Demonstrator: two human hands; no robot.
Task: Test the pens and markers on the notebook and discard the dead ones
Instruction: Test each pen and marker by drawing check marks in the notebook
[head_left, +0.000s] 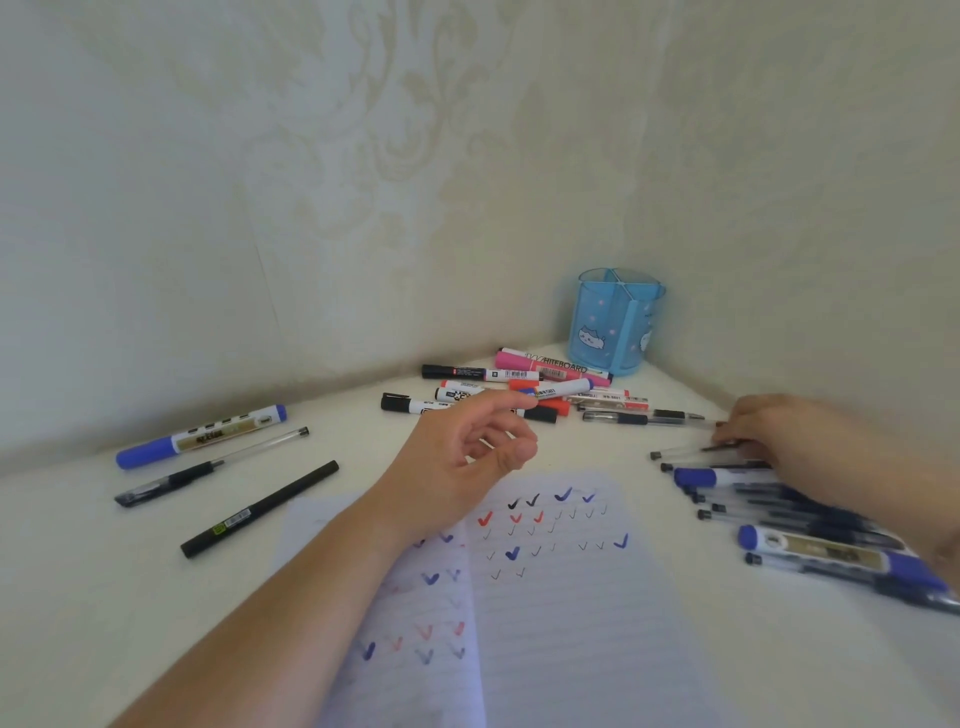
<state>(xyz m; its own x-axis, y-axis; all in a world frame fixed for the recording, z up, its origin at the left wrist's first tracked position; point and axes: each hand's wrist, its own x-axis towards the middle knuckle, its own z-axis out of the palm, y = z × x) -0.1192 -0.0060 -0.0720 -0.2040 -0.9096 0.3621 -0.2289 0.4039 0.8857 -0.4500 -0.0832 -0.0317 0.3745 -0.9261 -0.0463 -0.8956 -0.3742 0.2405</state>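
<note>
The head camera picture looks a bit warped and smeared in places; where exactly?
Head view: wide-angle bending curves the table edge and walls; the right hand and pens beneath it are smeared; the blue holder looks soft; light is even, with faint shadows only.

Notebook (545, 597) in front, pen pile (519, 389) behind (holder (615, 322) beyond)

Illumination soft, diffuse and even, source direction not determinable; only faint contact shadows beneath the left hand (467, 457) and along the wall-table seam, no glare or hot spots, slight cool-green cast. Strong wide-angle distortion: wall (363, 182) and table (78, 571) edges bow outward toward the frame borders. Overall sharpness modest, with visible motion smear on the right hand (810, 441) and the pens (810, 525) at lower right.
</note>
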